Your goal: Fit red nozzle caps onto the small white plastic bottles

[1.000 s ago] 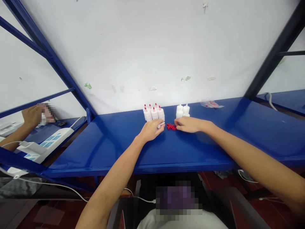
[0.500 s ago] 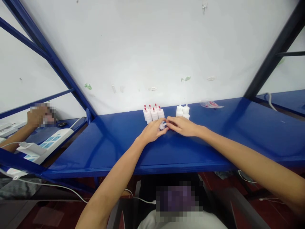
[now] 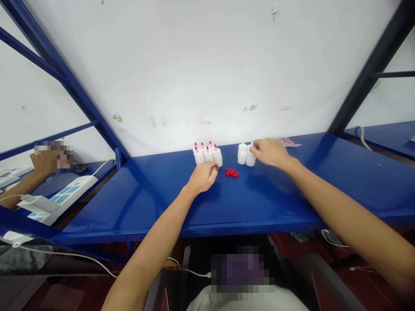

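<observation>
My left hand [image 3: 203,176] is closed, fingers curled around a squeeze bottle that it mostly hides; a red tip cap [image 3: 216,167] shows by the thumb and forefinger. Just behind it stands a group of white squeeze bottles [image 3: 208,154], upright, with red tip caps on their nozzles. Over to the right, my right hand [image 3: 270,151] has its fingertips pinched on the top of a white bottle [image 3: 250,158]. Another white bottle [image 3: 242,154] without a red cap stands to its left. Between my hands a small pile of loose red caps [image 3: 231,173] lies on the table.
The blue table [image 3: 155,194] runs along a white wall. A clear plastic bag [image 3: 291,142] with red on it lies behind my right hand. At the left are a white power strip [image 3: 69,194] and another person's hand [image 3: 45,160], beyond a blue metal frame [image 3: 81,97].
My right hand has left the bottle in my left hand and moved right to the uncapped bottles. Red now shows at the left hand's bottle tip, and the pile of caps is uncovered.
</observation>
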{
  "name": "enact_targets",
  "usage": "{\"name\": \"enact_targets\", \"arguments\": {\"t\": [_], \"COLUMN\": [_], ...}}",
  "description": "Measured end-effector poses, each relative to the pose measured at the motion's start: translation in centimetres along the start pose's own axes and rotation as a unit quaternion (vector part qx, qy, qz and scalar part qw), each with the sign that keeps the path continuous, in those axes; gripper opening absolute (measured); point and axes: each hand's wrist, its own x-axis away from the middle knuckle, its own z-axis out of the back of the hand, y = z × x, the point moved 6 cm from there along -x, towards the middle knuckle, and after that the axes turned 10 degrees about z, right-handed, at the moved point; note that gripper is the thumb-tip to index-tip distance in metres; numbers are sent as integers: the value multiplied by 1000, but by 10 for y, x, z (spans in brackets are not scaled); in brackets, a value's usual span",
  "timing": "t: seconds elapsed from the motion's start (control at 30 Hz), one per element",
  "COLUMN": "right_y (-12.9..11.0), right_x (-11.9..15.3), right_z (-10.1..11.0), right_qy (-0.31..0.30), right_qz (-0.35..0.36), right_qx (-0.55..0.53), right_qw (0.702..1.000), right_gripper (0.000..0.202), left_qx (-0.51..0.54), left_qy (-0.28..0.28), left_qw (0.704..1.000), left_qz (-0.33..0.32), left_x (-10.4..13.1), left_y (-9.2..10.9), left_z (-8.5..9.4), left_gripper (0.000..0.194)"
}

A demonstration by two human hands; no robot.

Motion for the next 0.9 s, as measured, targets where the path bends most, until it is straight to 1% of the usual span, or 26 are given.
{"name": "enact_targets", "arguments": {"t": [0.07, 0.17, 0.37, 0.43, 0.5, 0.53, 0.57, 0.6, 0.63, 0.67, 0.73, 0.77, 0.8, 0.83, 0.9], "right_y": [-2, -1, 3, 3, 0, -5, -12, -23, -38, -53, -79, -90, -98, -104, -111], "right_x": [0, 0, -1, 0, 2, 4, 5, 7, 9, 12, 20, 23, 26, 28, 31], "right_z": [-4, -6, -11, -8, 0, 4, 6, 7, 5, 1, -9, -14, -17, -19, -23], "right_qy": [-16, -18, -19, -8, 25, 43, 56, 60, 50, 27, -18, -32, -32, -27, -18], "right_qz": [-2, -13, -18, -29, -43, -33, -8, 39, 103, 169, 266, 301, 327, 346, 362], "right_qx": [1, 4, 12, 18, 15, 4, -16, -46, -83, -124, -186, -208, -223, -228, -224], "right_qw": [1000, 1000, 1000, 999, 999, 999, 998, 996, 990, 977, 946, 930, 918, 910, 905], "right_gripper": [35, 35, 36, 38, 41, 42, 42, 40, 38, 36, 34, 33, 32, 32, 32], "left_qx": [22, 43, 12, 10, 17, 21, 24, 27, 30, 34, 44, 48, 52, 54, 50], "left_qy": [3, -5, -33, -34, -34, -36, -37, -38, -40, -42, -51, -58, -67, -74, -80], "left_qw": [999, 998, 998, 999, 999, 998, 998, 998, 998, 998, 996, 995, 994, 993, 992], "left_qz": [-24, -49, -42, -39, -38, -38, -39, -40, -42, -46, -57, -64, -70, -76, -82], "left_x": [0, 1, 0, 0, 0, -1, -1, -1, -1, -1, 0, 1, 1, 2, 3], "left_y": [3, 6, 4, 3, 3, 3, 3, 3, 3, 3, 4, 5, 6, 7, 9], "left_z": [-1, -4, -10, -10, -10, -10, -10, -11, -11, -12, -13, -14, -15, -15, -16], "left_gripper": [24, 28, 29, 29, 29, 29, 29, 29, 29, 28, 25, 23, 20, 18, 17]}}
